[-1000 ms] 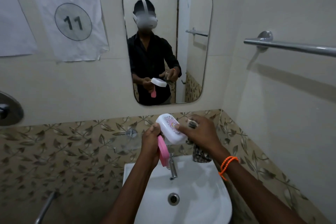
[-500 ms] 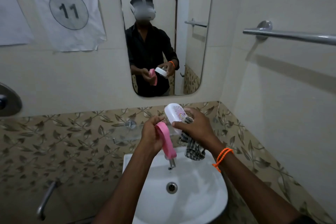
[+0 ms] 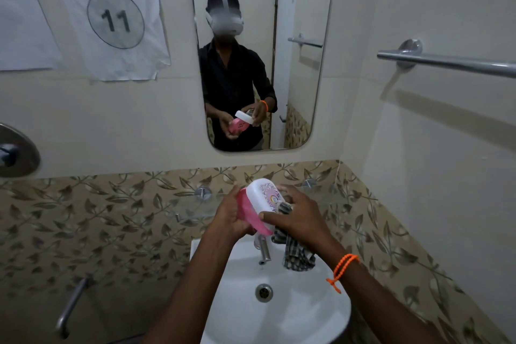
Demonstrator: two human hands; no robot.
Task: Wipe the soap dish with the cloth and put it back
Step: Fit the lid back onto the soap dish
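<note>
We are closing the soap dish

Our left hand [image 3: 231, 218] holds the pink base [image 3: 251, 215] — our right hand [image 3: 300, 216], gripping lid [image 3: 265, 198] and cloth [image 3: 297, 255], has brought them together above the sink [image 3: 321, 313]. We think wiping's done.

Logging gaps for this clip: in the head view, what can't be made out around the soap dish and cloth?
- Soap dish inside: the white lid covers the pink base.
- Cloth: its upper part is hidden under the right hand.
- Left hand: its fingertips are behind the base.
- Glass shelf: the hands cover part of it.
- Towel rail: cut off by the right edge.
</note>
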